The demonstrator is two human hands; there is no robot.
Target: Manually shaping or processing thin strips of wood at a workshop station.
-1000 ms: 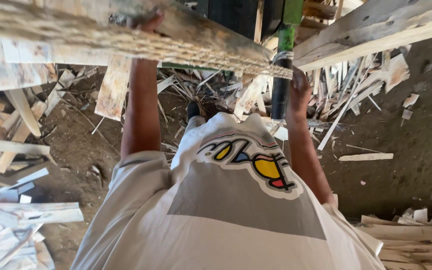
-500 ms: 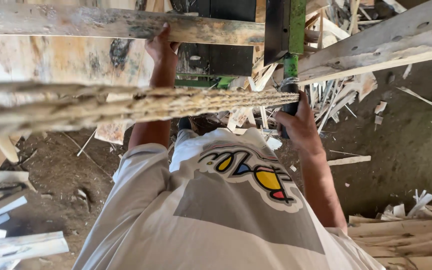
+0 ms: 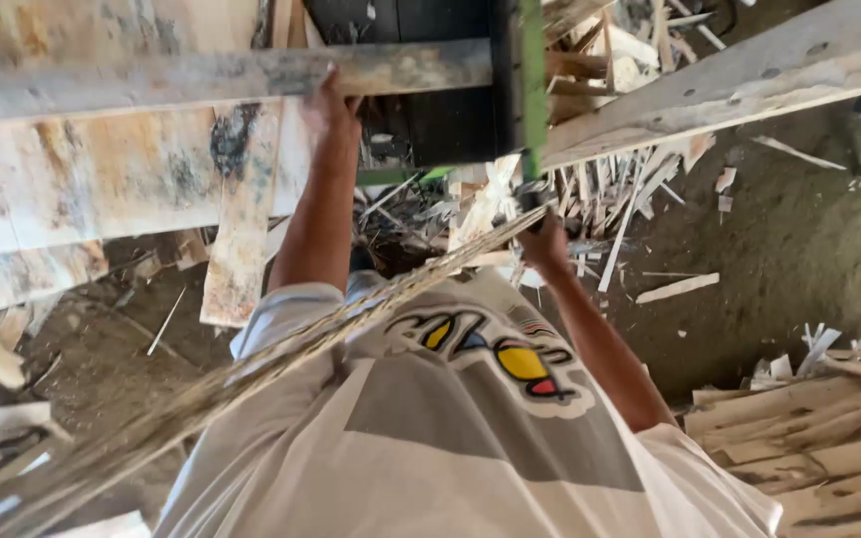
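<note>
My left hand reaches forward and grips the edge of a weathered grey plank that lies across the top of the view. My right hand is closed on the end of a long, thin, rough-sawn wood strip. This strip runs diagonally from that hand down to the lower left, crossing over my white printed shirt. Both arms are stretched out ahead of my body.
A dark machine body with a green upright bar stands ahead. A pale beam slants at upper right. Stained boards lie left. Wood offcuts and splinters litter the dirt floor, and stacked slabs sit lower right.
The thin strip, which lay nearly level across the view, has swung down to a diagonal toward the lower left. My right hand has dropped lower with its end. My left hand stays on the plank.
</note>
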